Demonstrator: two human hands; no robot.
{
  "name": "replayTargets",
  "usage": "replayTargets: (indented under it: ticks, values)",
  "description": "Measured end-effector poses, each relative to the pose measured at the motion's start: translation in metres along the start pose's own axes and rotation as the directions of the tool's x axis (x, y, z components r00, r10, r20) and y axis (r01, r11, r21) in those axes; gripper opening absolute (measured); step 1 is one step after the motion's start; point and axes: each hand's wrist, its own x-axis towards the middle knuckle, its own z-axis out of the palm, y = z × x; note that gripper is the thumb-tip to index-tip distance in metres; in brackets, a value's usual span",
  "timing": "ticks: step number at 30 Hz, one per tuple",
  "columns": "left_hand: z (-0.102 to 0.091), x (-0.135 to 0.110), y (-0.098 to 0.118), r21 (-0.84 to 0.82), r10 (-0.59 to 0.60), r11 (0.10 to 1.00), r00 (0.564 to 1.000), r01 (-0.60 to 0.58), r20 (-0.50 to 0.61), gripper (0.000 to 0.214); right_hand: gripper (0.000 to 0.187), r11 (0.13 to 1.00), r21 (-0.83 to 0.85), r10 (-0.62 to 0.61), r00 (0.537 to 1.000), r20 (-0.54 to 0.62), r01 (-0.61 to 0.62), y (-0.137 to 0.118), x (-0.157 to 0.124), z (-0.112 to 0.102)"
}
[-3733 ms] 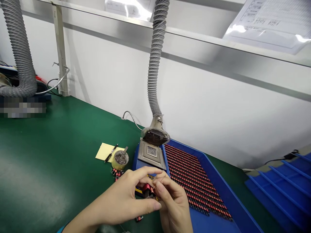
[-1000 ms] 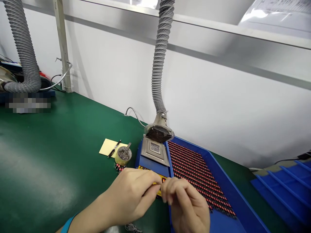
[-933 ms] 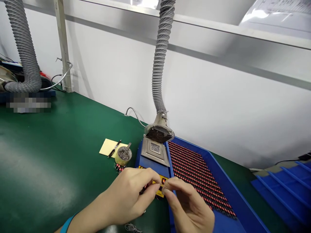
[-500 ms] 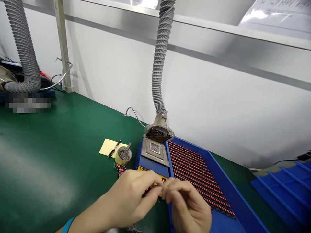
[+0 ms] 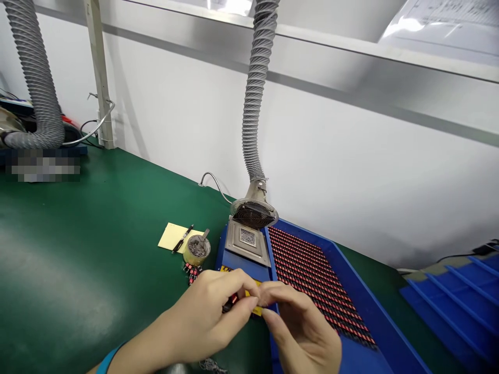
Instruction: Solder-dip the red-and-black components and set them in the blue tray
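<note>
My left hand (image 5: 220,311) is closed, thumb and forefinger pinched. Small red-and-black components (image 5: 231,301) show in the gap behind them, partly hidden by the fingers. Against those fingertips sits my right hand (image 5: 302,324), its fingers curled and thumb tip close to the forefinger; whatever lies between is too small to make out. Both hands are over the front of a blue machine (image 5: 245,262) with a yellow label (image 5: 257,310). On its top is a metal plate with a small square grey window (image 5: 248,237).
Right of the machine, a blue tray (image 5: 370,296) holds rows of red-and-black components (image 5: 315,275). Leftward stand a cup of grey material (image 5: 197,252), a loose component pile (image 5: 191,272), a pen (image 5: 182,239) and yellow paper (image 5: 167,236). An extractor hood (image 5: 255,210) hangs above the plate.
My right thumb has moved down and away from its forefinger, and the right fingers have spread a little. The left hand keeps its pinch, almost in place.
</note>
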Motion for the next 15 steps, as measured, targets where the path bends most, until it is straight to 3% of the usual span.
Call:
replayTargets:
  ticks: [2, 4, 6, 8, 10, 11, 13, 14, 15]
  values:
    - [-0.0002, 0.0005, 0.0003, 0.023, 0.0, 1.0, 1.0, 0.0, 0.005, 0.013, 0.026, 0.97, -0.189, -0.158, 0.987, 0.006, 0.156, -0.0019, -0.0015, 0.0026]
    - [0.0022, 0.001, -0.0012, 0.134, 0.112, 0.985, 0.993, -0.107, -0.027, 0.016, 0.018, 0.953, -0.27, -0.152, 0.988, -0.034, 0.137, -0.0033, -0.0033, 0.0069]
    - [0.0054, 0.0012, -0.003, 0.272, 0.26, 0.933, 0.964, -0.238, -0.048, 0.02, 0.021, 0.983, -0.166, 0.072, 0.995, -0.062, -0.082, -0.0035, -0.0037, 0.0101]
    - [0.0069, 0.001, -0.0033, 0.315, 0.324, 0.903, 0.944, -0.292, -0.054, 0.022, 0.037, 0.959, 0.074, 0.273, 0.962, 0.014, -0.273, -0.0027, -0.0019, 0.0102]
    - [0.0056, 0.0004, -0.002, 0.233, 0.265, 0.942, 0.962, -0.242, -0.07, 0.019, 0.039, 0.935, 0.234, 0.258, 0.964, 0.062, -0.265, -0.0016, 0.0011, 0.0078]
    - [0.0042, 0.0, -0.001, 0.174, 0.209, 0.966, 0.975, -0.194, -0.073, 0.017, 0.033, 0.949, 0.232, 0.208, 0.977, 0.045, -0.213, -0.0012, 0.0022, 0.0065]
    - [0.0013, -0.0006, 0.0004, 0.085, 0.092, 0.993, 0.994, -0.087, -0.059, 0.013, 0.01, 0.99, 0.103, 0.1, 0.995, -0.008, -0.098, -0.0008, 0.0029, 0.005]
    - [0.0004, -0.0008, 0.0007, 0.066, 0.056, 0.996, 0.997, -0.053, -0.047, 0.012, 0.006, 0.999, 0.012, 0.043, 0.998, -0.038, -0.043, -0.0008, 0.0022, 0.0053]
    - [0.0002, -0.0009, 0.0005, 0.067, 0.046, 0.997, 0.998, -0.043, -0.042, 0.012, 0.015, 0.997, -0.075, -0.016, 0.998, -0.062, 0.011, -0.0007, 0.0009, 0.0062]
